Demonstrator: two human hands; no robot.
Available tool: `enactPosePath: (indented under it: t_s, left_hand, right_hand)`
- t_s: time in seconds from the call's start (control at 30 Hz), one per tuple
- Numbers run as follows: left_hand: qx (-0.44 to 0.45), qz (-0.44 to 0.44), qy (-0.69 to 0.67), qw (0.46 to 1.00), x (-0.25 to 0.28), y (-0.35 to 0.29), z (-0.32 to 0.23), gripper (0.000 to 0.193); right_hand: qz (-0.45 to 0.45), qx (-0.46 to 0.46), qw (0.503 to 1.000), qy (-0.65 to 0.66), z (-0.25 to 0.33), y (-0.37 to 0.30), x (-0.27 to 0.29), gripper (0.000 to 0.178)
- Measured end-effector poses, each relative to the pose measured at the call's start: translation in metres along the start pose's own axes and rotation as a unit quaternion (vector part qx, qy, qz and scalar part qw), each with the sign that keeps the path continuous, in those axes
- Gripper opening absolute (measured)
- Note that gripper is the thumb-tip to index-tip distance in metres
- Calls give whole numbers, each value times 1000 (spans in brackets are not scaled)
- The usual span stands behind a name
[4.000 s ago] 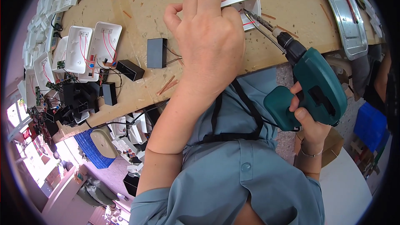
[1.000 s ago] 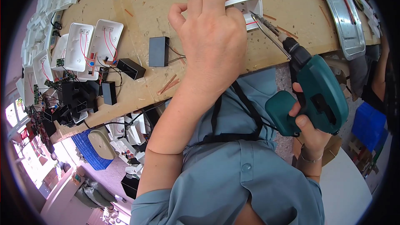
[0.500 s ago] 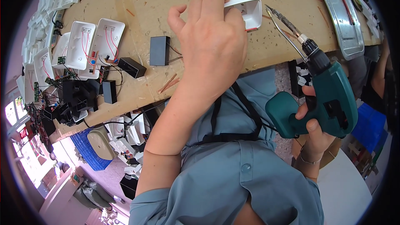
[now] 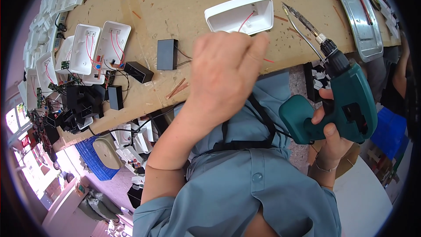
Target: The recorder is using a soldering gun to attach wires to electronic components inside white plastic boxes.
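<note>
My left hand (image 4: pixel 228 68) is closed over the table, its curled fingertips mostly hidden from above. A red wire (image 4: pixel 247 21) runs to it from inside a white plastic housing (image 4: pixel 239 10), and a red end shows past the hand's right side. The housing lies open side toward me, just beyond my knuckles. In my right hand (image 4: pixel 326 120) is a dark green pistol-shaped soldering gun (image 4: pixel 351 98), with fingers wrapped round its grip. Its blackened tip and thin metal feed tube point up-left, just right of the housing, not touching it.
Left of my hand sits a black box (image 4: pixel 167 54) with dark leads. Several white housings (image 4: pixel 84 50) with red wires and circuit boards crowd the left, beside black cases (image 4: pixel 83 101). A metal tray (image 4: pixel 357 22) lies at the right. Copper-coloured strips (image 4: pixel 177 88) are scattered on the brown tabletop.
My left hand has let go of the white housing and drawn back toward me, closing by the red wire. The housing stays in place, now more exposed. The soldering gun has barely moved.
</note>
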State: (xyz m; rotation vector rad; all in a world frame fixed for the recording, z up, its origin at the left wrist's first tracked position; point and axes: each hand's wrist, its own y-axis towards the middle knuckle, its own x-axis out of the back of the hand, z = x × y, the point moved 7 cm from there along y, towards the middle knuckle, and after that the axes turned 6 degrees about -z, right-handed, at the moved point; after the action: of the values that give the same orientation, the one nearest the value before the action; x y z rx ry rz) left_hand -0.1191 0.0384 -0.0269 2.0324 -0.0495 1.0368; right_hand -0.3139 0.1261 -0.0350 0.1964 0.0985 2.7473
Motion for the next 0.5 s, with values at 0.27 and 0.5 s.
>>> enactPosePath:
  t_s: [0.27, 0.5]
  left_hand:
    - [-4, -110, -80, 991, -6, 0, 2, 29]
    - [-20, -78, -26, 996, -8, 3, 3, 27]
  right_hand:
    - [6, 0, 1000, 11, 1, 1, -2, 64]
    - [14, 1, 1000, 10, -2, 1, -1, 65]
